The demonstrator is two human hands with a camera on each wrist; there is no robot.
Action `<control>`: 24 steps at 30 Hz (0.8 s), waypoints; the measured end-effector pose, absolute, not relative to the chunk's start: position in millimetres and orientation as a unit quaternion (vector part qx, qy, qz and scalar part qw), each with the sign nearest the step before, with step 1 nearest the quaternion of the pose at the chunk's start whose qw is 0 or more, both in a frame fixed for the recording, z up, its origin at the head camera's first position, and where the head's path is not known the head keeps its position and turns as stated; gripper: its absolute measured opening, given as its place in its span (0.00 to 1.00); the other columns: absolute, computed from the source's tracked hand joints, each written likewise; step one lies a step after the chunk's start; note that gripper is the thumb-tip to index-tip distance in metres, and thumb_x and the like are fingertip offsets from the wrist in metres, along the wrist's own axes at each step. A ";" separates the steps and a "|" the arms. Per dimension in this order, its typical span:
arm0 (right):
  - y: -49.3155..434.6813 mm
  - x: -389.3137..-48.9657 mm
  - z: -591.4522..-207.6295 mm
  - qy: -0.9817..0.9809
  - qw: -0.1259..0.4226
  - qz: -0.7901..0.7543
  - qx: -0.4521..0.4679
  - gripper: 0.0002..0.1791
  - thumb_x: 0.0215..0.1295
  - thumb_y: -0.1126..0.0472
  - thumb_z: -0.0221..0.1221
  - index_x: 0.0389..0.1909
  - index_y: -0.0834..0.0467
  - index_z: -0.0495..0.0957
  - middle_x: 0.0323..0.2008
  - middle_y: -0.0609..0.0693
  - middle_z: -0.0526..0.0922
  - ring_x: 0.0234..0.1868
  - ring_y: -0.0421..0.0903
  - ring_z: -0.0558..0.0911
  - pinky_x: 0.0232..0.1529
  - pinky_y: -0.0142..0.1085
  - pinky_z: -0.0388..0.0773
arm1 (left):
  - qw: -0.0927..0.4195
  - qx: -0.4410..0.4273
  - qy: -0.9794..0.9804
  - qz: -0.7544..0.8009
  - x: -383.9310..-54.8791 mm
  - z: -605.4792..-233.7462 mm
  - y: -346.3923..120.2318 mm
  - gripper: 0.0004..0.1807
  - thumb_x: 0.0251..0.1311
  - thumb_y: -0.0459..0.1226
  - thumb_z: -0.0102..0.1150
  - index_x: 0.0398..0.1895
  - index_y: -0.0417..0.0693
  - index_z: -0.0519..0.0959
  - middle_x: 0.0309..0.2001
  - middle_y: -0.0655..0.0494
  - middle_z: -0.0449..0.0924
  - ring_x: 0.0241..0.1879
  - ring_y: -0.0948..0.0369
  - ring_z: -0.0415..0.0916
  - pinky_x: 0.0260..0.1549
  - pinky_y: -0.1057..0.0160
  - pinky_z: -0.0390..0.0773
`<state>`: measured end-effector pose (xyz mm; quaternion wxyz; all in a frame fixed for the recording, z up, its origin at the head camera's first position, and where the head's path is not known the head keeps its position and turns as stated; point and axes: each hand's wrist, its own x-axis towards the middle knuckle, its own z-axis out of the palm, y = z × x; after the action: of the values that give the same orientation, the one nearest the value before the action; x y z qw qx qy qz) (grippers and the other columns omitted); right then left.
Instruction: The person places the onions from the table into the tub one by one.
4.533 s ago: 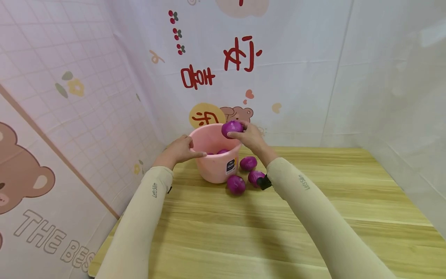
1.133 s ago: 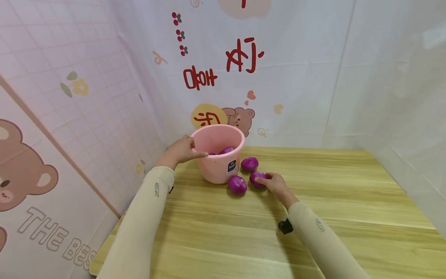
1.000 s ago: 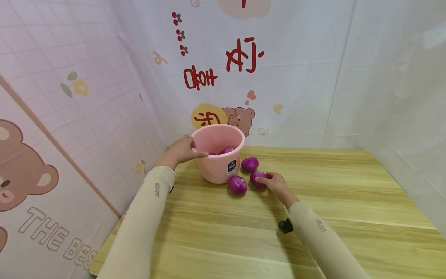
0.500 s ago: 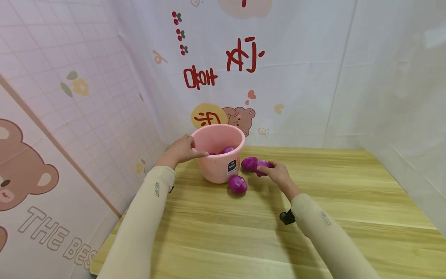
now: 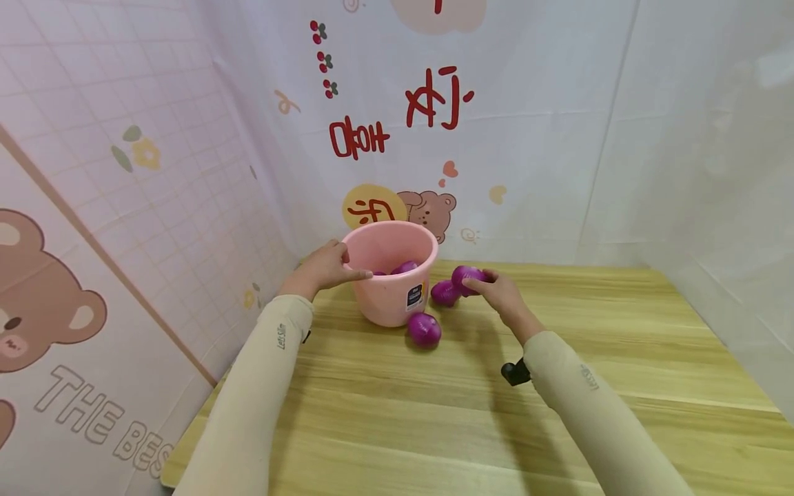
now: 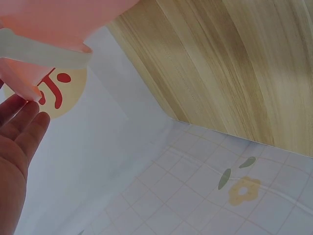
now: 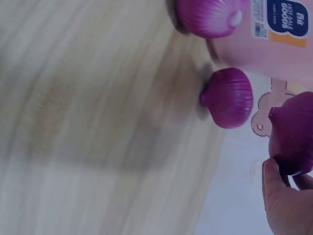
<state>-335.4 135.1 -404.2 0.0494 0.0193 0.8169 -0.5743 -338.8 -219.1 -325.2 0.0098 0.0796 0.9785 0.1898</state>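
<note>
A pink bucket (image 5: 384,300) stands on the wooden table with a few red onions (image 5: 406,266) inside. My left hand (image 5: 322,267) grips the bucket's rim at its left side, thumb along the front edge; the left wrist view shows fingertips (image 6: 39,120) at the rim. My right hand (image 5: 501,289) pinches a red onion (image 5: 466,278) raised above the table, right of the bucket. In the right wrist view this held onion (image 7: 293,134) sits at the fingers. Two more onions lie on the table: one at the bucket's right (image 5: 444,294) and another at its front (image 5: 424,331).
The wooden table (image 5: 397,420) stretches to the front and right. A printed cloth wall (image 5: 533,151) rises close behind the bucket, and a grid-patterned wall (image 5: 186,207) borders the left. A label (image 5: 415,296) is on the bucket's front.
My right hand earlier held an onion over the bucket, then came down to another on the table. It has lifted that onion upward. My left hand stays on the rim.
</note>
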 end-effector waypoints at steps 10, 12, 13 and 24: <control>134.8 -342.9 -379.5 0.812 0.001 -0.583 -0.001 0.47 0.51 0.46 0.64 0.65 0.67 0.55 0.61 0.62 0.63 0.60 0.55 0.64 0.59 0.48 0.59 | 0.009 0.087 0.978 0.187 -338.8 -322.2 -219.0 0.49 0.31 0.73 0.56 0.46 0.43 0.70 0.41 0.53 0.65 0.38 0.55 0.67 0.36 0.56 0.70; 133.8 -343.6 -375.7 0.813 -0.005 -0.582 -0.002 0.47 0.50 0.45 0.65 0.65 0.66 0.56 0.61 0.62 0.63 0.60 0.54 0.64 0.59 0.48 0.59 | 0.008 0.089 0.978 0.186 -338.8 -322.4 -219.0 0.49 0.31 0.73 0.55 0.46 0.43 0.71 0.41 0.53 0.65 0.39 0.55 0.67 0.36 0.56 0.70; 133.2 -344.0 -373.8 0.814 -0.008 -0.581 -0.003 0.47 0.50 0.45 0.65 0.65 0.66 0.57 0.61 0.61 0.63 0.60 0.54 0.64 0.58 0.48 0.59 | 0.008 0.090 0.979 0.185 -338.8 -322.5 -219.1 0.49 0.31 0.73 0.55 0.46 0.43 0.71 0.41 0.53 0.64 0.39 0.55 0.67 0.36 0.56 0.70; 121.2 -345.8 -344.1 0.809 -0.024 -0.587 -0.019 0.46 0.49 0.43 0.65 0.65 0.62 0.59 0.60 0.58 0.66 0.57 0.51 0.66 0.58 0.47 0.61 | 0.007 0.087 0.978 0.187 -337.3 -322.3 -217.1 0.47 0.32 0.72 0.57 0.46 0.43 0.70 0.41 0.53 0.64 0.38 0.55 0.67 0.36 0.56 0.70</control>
<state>-345.8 121.2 -344.1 -0.0244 -0.0186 0.8089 -0.5872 -337.3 -217.1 -322.3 0.0066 0.0873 0.9784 0.1872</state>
